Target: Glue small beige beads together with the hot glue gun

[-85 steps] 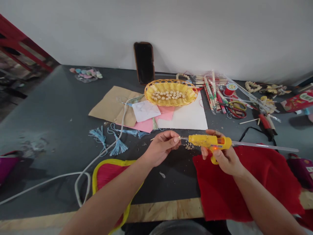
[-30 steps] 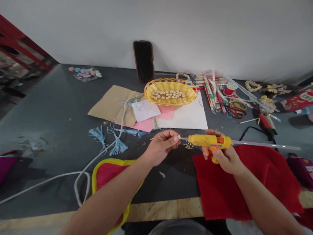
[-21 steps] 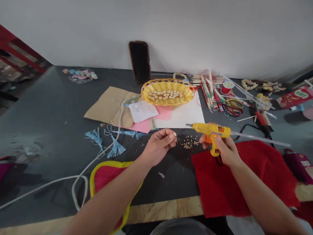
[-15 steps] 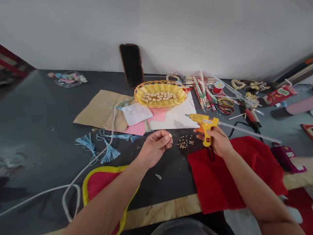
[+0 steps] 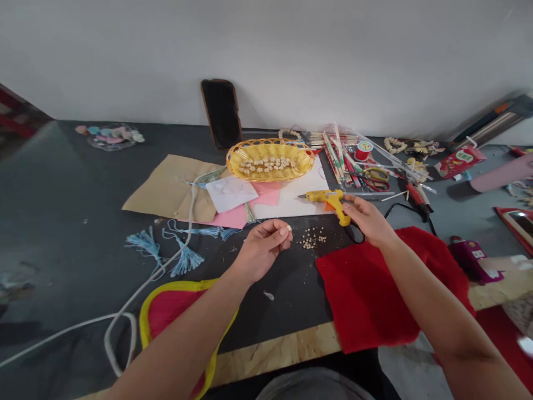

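My left hand [image 5: 268, 246] is closed in a pinch on a small cream bead [image 5: 288, 228], held above the dark table. Between my two hands, a scatter of tiny cream beads [image 5: 312, 238] lies on the tabletop. A yellow glue gun [image 5: 326, 198] with an orange trigger is at my right hand [image 5: 366, 218], whose fingers touch its handle and rear. Its nozzle points left, over a white sheet [image 5: 287, 209]; a clear glue stick extends from its back. Behind stands a yellow woven basket [image 5: 270, 176] with small bead clusters inside.
Blue tassels [image 5: 187, 260] and a white cord [image 5: 145, 283] lie at left. A phone [image 5: 222, 114] leans on the wall. Red cloth [image 5: 387, 294] spreads under my right forearm. Scissors [image 5: 377, 180], pliers [image 5: 418, 200] and a thread spool [image 5: 363, 150] crowd the right back.
My right hand has moved the glue gun left and slightly back, lowering it toward the table and shifting its grip. My left hand stays nearly still with the bead.
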The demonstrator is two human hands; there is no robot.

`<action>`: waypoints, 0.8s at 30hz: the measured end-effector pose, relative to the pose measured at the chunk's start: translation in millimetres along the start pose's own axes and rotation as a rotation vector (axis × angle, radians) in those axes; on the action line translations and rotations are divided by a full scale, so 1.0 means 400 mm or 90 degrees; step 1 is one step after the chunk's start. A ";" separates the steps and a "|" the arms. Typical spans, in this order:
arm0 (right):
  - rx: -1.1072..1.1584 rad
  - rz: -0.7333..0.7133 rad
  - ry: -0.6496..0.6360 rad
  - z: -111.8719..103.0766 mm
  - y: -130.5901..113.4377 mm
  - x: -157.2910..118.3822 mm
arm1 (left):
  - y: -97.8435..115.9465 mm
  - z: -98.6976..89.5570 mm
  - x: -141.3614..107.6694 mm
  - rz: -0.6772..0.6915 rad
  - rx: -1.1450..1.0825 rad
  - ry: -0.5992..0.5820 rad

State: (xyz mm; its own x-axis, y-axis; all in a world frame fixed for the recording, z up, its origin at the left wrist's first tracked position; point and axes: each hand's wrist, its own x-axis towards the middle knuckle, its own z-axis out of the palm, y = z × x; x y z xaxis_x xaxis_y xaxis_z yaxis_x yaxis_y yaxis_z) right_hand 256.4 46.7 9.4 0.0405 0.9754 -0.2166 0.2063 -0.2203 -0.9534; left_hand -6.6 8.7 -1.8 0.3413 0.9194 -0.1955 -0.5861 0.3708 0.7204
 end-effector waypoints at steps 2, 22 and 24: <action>-0.172 -0.099 0.045 -0.014 -0.002 -0.013 | 0.000 0.000 0.000 0.001 0.002 0.003; -0.785 -0.439 0.011 0.136 0.008 -0.063 | 0.001 0.009 -0.003 -0.018 0.050 0.017; -0.758 -0.460 0.019 0.136 0.009 -0.063 | 0.001 0.010 -0.005 -0.025 0.055 0.020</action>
State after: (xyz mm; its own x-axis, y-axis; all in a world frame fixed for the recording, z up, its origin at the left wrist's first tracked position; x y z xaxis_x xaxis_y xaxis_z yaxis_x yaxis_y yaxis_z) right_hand 202.9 21.2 0.1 -0.4129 0.8730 0.2596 0.8881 0.4491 -0.0978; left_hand -4.5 6.6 1.5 0.3388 0.9086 -0.2443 -0.5067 0.3949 0.7664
